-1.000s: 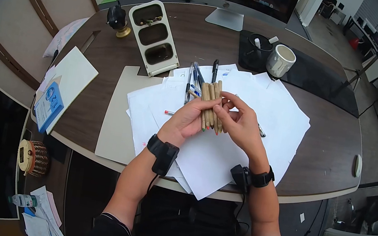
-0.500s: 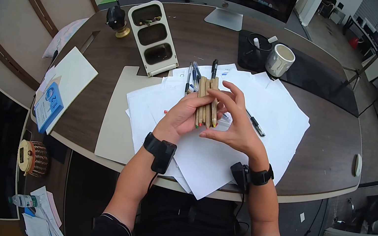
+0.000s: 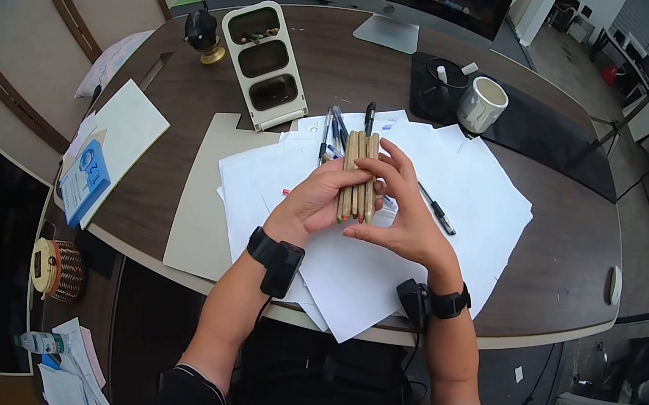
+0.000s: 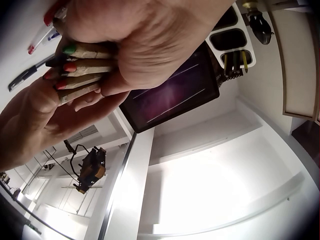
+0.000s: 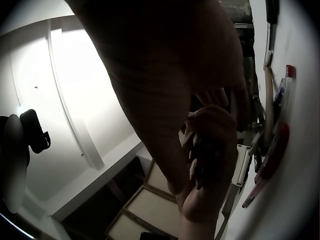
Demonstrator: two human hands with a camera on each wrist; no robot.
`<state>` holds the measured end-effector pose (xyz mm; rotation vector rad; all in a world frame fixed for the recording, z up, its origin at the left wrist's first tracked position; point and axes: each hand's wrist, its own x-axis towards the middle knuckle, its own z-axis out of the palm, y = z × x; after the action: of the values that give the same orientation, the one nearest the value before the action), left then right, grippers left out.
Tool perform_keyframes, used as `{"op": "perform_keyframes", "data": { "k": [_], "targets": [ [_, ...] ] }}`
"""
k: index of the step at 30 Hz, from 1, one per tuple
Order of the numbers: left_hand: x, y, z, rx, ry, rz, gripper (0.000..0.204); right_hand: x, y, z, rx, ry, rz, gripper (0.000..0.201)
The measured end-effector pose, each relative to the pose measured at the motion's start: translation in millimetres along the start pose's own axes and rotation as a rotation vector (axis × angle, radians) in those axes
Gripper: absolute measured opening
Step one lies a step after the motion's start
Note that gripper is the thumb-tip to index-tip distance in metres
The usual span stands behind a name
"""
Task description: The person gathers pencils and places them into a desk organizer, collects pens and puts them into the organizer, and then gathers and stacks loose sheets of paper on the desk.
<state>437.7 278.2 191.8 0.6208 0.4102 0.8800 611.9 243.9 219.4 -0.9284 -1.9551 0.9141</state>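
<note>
In the head view my left hand [image 3: 306,199] grips a bundle of several wooden colored pencils [image 3: 355,201], its thumb laid across them. The pencils stand side by side with their colored tips toward me. My right hand [image 3: 408,216] curves round the bundle's right side, index finger at its upper part and thumb by the tips. Green and red tips of the colored pencils [image 4: 82,67] show in the left wrist view. Behind the bundle lie several pens [image 3: 330,137] and a black marker [image 3: 370,116]; another black pen [image 3: 437,211] lies right of my right hand.
White papers [image 3: 471,201] spread under the hands over a beige board [image 3: 198,216]. A cream three-compartment organizer [image 3: 295,56] with pencils in its far compartment stands at back left. At back right are a mug [image 3: 478,108] and a black pen holder [image 3: 436,97].
The right thumb and fingers have spread apart from their earlier pinch by the bundle and now curve round its side. The pencils have become straighter and more even, still in the left hand.
</note>
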Motion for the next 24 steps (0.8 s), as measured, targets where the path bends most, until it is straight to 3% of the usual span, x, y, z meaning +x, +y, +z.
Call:
{"op": "perform_keyframes", "data": {
  "k": [2,5,6,8,11,14,15,18,21,24],
  "targets": [
    [-2,2,2,0.030,0.020,0.005,0.037,-1,0,1,-0.013,0.007,-0.027,0.077],
    [-8,18,-2,0.033,0.087,0.093,0.029,2,0,-6,0.173,0.176,0.076,0.063],
    [-6,21,-7,-0.013,0.105,0.172,0.025,2,0,-6,0.125,0.322,0.071,0.040],
    [-5,29,-17,-0.148,0.088,0.264,0.028,0,13,-12,-0.024,0.399,0.249,0.024],
    [-4,33,-23,-0.148,0.196,0.338,0.024,-1,26,-7,0.000,0.245,0.420,0.021],
    [0,28,-30,-0.219,0.215,0.332,0.023,-1,10,-2,-0.191,0.066,0.497,0.025],
    [0,28,-28,-0.218,0.227,0.333,0.023,-1,16,1,-0.143,0.047,0.471,0.026],
    [1,24,-21,-0.217,0.249,0.330,0.021,-1,17,3,-0.031,-0.020,0.624,0.023],
    [3,20,-20,-0.210,0.241,0.305,0.021,1,6,1,-0.080,0.017,0.610,0.016],
    [3,16,-18,-0.188,0.264,0.257,0.021,3,11,0,0.004,0.205,0.446,0.013]
  ]
}}
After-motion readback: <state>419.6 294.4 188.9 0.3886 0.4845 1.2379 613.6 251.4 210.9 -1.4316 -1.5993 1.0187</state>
